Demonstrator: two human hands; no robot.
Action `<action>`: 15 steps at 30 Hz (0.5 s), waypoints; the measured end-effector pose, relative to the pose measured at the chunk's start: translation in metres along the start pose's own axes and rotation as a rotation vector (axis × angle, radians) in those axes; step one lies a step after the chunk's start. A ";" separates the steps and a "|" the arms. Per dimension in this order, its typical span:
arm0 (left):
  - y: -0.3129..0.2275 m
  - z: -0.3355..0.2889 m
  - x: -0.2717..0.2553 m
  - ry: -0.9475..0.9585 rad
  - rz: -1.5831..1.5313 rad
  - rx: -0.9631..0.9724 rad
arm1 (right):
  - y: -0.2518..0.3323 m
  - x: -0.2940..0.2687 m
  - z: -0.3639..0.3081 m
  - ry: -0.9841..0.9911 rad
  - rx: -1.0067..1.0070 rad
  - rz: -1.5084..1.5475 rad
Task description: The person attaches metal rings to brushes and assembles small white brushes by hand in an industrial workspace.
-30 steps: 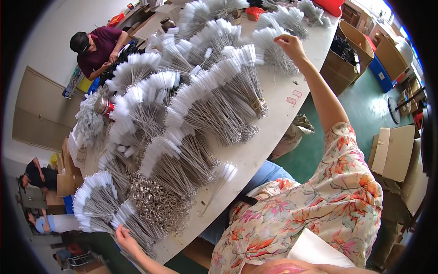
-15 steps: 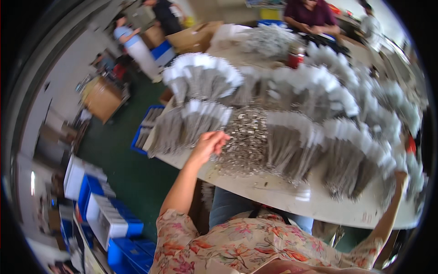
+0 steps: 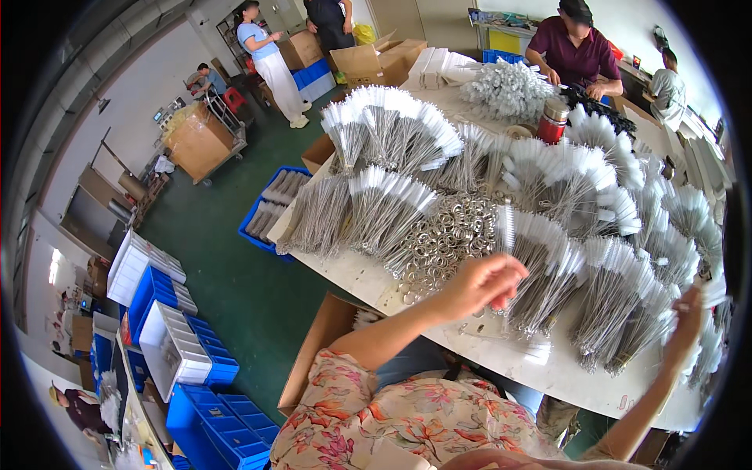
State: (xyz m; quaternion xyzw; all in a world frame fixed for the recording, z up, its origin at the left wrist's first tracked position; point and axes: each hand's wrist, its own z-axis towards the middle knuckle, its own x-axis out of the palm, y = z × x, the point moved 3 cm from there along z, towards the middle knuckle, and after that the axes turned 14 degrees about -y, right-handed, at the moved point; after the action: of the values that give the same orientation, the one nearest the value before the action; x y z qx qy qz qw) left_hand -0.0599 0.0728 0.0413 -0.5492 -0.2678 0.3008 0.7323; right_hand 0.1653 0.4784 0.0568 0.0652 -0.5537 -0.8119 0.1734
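My left hand (image 3: 484,283) is over the front of the table, its fingers curled and pinched together. Anything between them is hidden. It is beside a heap of shiny metal rings (image 3: 454,235) and over the stem ends of thin wire brushes (image 3: 540,258) with white bristle heads. At the far right, my right hand (image 3: 688,315) is closed among more white-headed brushes (image 3: 675,254). It is slightly blurred, and I cannot make out what it grips.
Fanned bundles of brushes (image 3: 399,129) cover much of the white table (image 3: 368,283). A red flask (image 3: 552,121) stands behind them. Across the table, a person in maroon (image 3: 576,51) handles dark items. Blue crates (image 3: 207,423) and an open carton (image 3: 317,345) are at the left.
The view has swung, so the table sits farther right. My left hand has moved from the rings' left side to their right, near the brush stems. My right hand stays among the far-right brushes.
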 end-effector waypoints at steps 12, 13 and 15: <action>-0.004 -0.018 -0.014 -0.413 0.336 0.697 | 0.066 0.243 -0.229 0.585 0.012 0.546; -0.006 -0.022 -0.019 -0.520 0.308 0.680 | 0.058 0.238 -0.222 0.532 0.014 0.351; 0.037 -0.025 -0.025 -0.519 -0.197 0.016 | 0.038 0.241 -0.217 0.615 0.203 0.291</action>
State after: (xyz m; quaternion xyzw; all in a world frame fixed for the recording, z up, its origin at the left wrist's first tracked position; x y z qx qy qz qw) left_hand -0.0642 0.0458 -0.0027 -0.4192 -0.4960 0.3610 0.6693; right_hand 0.0137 0.1904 0.0300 0.2439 -0.5570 -0.6619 0.4383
